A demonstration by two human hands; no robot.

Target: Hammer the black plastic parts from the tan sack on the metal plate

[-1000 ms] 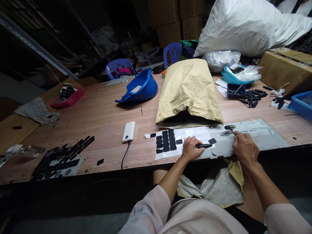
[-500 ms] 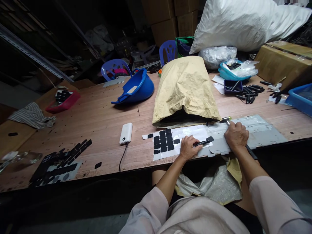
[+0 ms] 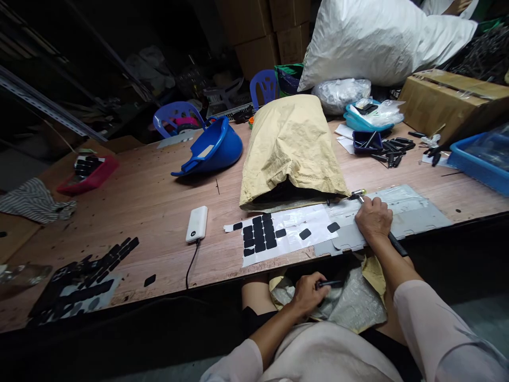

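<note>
My left hand (image 3: 307, 293) is below the table edge, over a crumpled grey sack (image 3: 353, 302) on my lap, and is closed on a thin black stick-like part (image 3: 329, 284). My right hand (image 3: 373, 218) rests on a grey metal sheet (image 3: 413, 215) at the table's front edge, closed around a slim tool (image 3: 360, 196) with a black handle and yellow-green tip. A white backing sheet (image 3: 286, 233) with several black pads (image 3: 260, 239) lies just left of it on the wooden table (image 3: 159, 196).
A tan sack (image 3: 292, 148) lies behind the sheets. A white power bank (image 3: 197, 224) with its cable, a blue helmet (image 3: 210, 151), a red tray (image 3: 89, 178), black strips (image 3: 85, 268), a blue bin (image 3: 479, 159) and cardboard boxes (image 3: 441, 98) surround the work spot.
My left hand has left the white sheet and dropped below the table edge to my lap, still gripping the black part. My right hand has shifted slightly forward on the metal sheet.
</note>
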